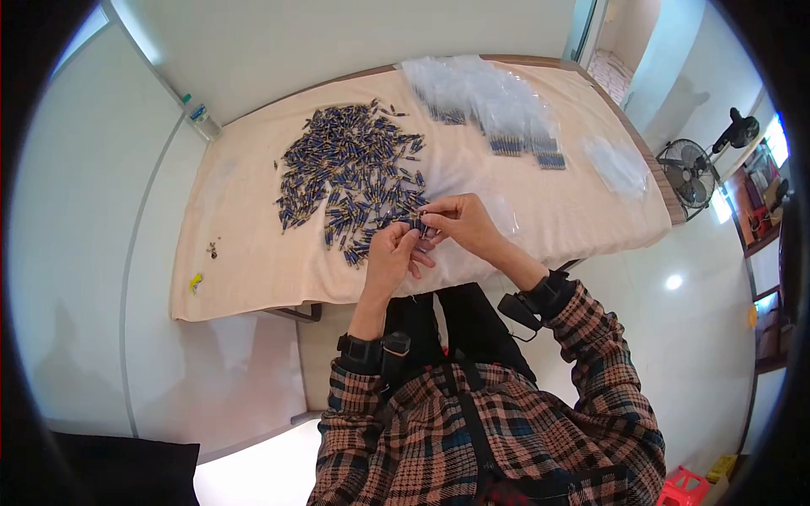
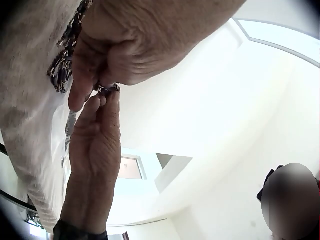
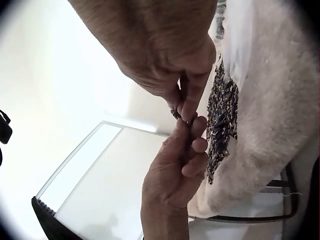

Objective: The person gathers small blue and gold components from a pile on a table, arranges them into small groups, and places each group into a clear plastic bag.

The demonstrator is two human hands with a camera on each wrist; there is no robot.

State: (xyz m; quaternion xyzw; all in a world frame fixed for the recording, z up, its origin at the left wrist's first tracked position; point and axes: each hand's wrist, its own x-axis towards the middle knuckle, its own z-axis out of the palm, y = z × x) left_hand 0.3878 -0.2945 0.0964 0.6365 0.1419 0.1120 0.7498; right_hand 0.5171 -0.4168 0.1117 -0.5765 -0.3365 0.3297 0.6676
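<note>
Over the front edge of the pile, my left hand (image 1: pixel 390 260) and right hand (image 1: pixel 469 226) meet at the fingertips. Between them they pinch a few small blue connector-like pieces (image 1: pixel 415 224) with brass-coloured ends. In the left wrist view the held pieces (image 2: pixel 108 90) show as a dark row between thumbs and fingers; in the right wrist view fingers hide most of them. A large pile of loose blue-and-brass pieces (image 1: pixel 346 160) spreads over the cloth just beyond the left hand. A clear plastic bag (image 1: pixel 499 215) lies flat beside the right hand.
A cream cloth (image 1: pixel 245 261) covers the table. Clear bags (image 1: pixel 481 88) with rows of pieces lie at the back right, more clear bags (image 1: pixel 618 164) at the right edge. A bottle (image 1: pixel 201 116) stands back left; a small yellow item (image 1: pixel 196 282) lies front left.
</note>
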